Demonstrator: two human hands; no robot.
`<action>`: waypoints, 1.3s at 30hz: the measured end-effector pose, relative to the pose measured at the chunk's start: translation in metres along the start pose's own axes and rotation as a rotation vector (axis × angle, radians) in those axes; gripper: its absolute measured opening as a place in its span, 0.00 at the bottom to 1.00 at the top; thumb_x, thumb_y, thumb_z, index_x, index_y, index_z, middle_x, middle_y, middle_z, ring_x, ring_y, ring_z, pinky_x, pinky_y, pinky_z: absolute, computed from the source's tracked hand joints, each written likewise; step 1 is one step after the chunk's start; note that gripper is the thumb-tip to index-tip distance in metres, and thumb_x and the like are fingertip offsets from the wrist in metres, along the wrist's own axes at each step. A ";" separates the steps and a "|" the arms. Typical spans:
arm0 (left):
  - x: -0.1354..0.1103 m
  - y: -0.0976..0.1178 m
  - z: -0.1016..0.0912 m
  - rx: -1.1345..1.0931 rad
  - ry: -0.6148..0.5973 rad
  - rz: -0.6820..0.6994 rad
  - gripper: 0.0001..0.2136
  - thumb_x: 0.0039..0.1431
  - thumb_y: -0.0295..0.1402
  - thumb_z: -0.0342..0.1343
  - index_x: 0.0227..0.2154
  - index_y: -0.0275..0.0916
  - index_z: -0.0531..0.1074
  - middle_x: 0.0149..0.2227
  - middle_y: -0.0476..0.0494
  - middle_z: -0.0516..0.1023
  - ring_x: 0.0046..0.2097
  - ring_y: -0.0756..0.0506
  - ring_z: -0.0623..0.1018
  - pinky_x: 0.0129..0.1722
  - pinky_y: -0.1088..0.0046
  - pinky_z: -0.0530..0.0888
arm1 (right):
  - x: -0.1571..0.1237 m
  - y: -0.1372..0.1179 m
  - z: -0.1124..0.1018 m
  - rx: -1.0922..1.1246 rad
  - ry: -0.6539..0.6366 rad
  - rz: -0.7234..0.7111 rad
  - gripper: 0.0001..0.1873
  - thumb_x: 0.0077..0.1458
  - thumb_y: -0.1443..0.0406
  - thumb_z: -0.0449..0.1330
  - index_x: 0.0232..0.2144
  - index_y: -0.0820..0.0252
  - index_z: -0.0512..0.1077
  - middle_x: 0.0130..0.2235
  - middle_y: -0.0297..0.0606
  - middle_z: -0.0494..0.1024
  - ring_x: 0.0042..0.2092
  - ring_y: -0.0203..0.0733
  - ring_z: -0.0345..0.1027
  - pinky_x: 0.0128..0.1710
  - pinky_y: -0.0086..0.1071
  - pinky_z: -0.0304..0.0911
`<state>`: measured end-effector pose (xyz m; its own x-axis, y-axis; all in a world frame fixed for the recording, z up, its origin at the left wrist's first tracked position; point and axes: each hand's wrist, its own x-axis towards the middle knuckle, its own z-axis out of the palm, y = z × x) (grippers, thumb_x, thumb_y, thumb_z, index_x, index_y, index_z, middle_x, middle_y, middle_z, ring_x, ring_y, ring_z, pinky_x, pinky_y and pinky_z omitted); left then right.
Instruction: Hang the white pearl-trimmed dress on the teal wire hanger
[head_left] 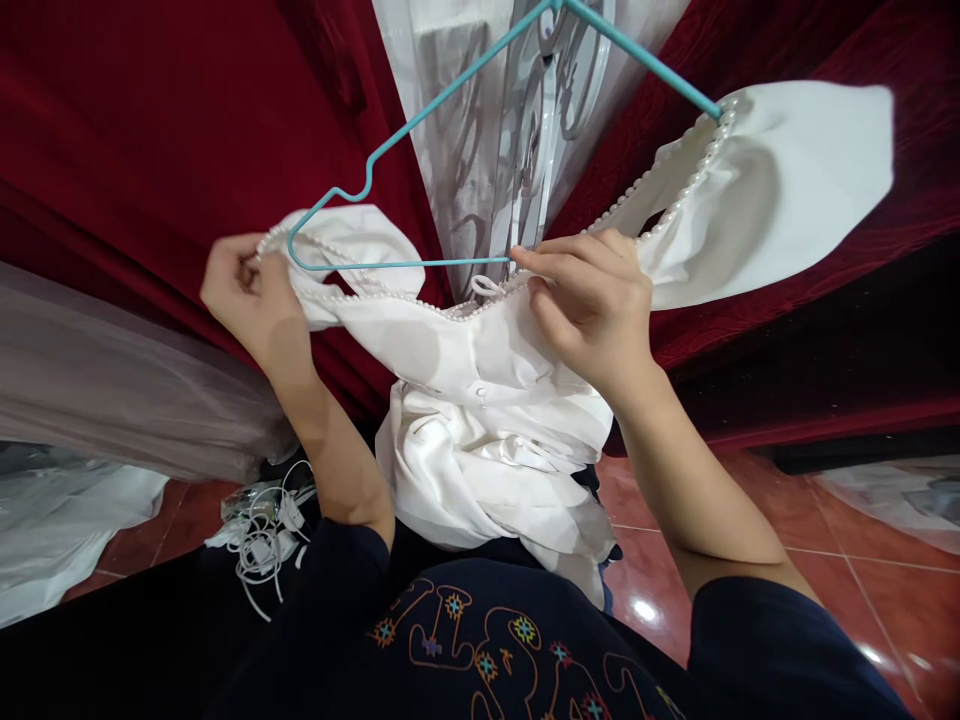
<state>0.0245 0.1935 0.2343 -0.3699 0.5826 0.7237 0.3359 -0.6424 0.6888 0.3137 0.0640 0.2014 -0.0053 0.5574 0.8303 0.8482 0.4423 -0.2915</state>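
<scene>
A white dress (pixel 442 350) with pearl-beaded edges hangs partly on a light blue hanger (pixel 442 100), its skirt bunched in my lap. The hanger's right end runs into the beaded strap on the right. At the left, my left hand (pixel 251 290) pinches the other beaded strap beside the hanger's left corner. My right hand (pixel 589 300) is closed at the neckline, the fingers touching the hanger's lower bar and the fabric. A small white loop (pixel 487 287) stands up from the neckline near those fingertips.
Dark red gowns (pixel 322 120) and a white lace fabric (pixel 454 130) hang in front. White cables (pixel 262 545) lie in a tangle at the lower left. Shiny red tiles (pixel 652 560) cover the floor. More pale fabric (pixel 90 510) lies at the left.
</scene>
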 end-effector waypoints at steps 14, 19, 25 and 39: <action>-0.038 0.027 0.000 -0.090 -0.276 0.506 0.07 0.63 0.37 0.66 0.33 0.40 0.78 0.64 0.44 0.74 0.73 0.35 0.63 0.75 0.43 0.54 | 0.004 -0.002 0.003 0.045 -0.012 0.006 0.19 0.65 0.65 0.54 0.54 0.46 0.76 0.48 0.37 0.81 0.47 0.45 0.73 0.52 0.49 0.65; -0.045 0.037 0.000 -0.047 -0.518 0.413 0.01 0.63 0.31 0.66 0.35 0.43 0.80 0.49 0.46 0.84 0.75 0.38 0.59 0.74 0.43 0.58 | 0.008 -0.008 -0.002 0.065 -0.002 -0.009 0.16 0.64 0.64 0.57 0.52 0.48 0.77 0.48 0.37 0.82 0.49 0.47 0.76 0.53 0.50 0.67; -0.052 0.034 0.006 -0.099 -0.335 0.354 0.05 0.59 0.31 0.69 0.31 0.44 0.78 0.38 0.45 0.84 0.68 0.35 0.69 0.64 0.45 0.71 | 0.030 0.002 -0.022 0.062 0.463 -0.107 0.13 0.64 0.64 0.62 0.49 0.46 0.79 0.47 0.39 0.83 0.52 0.50 0.77 0.56 0.51 0.69; -0.030 0.028 -0.001 -0.053 -0.328 0.326 0.07 0.59 0.37 0.70 0.30 0.46 0.76 0.39 0.47 0.84 0.70 0.39 0.68 0.73 0.46 0.65 | 0.069 0.047 -0.078 0.081 0.094 0.358 0.09 0.52 0.71 0.68 0.37 0.62 0.85 0.35 0.40 0.85 0.35 0.41 0.79 0.30 0.35 0.63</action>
<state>0.0440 0.1576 0.2312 0.0442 0.4670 0.8832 0.3416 -0.8378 0.4259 0.3947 0.0683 0.2820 0.3356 0.6218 0.7076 0.7429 0.2872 -0.6047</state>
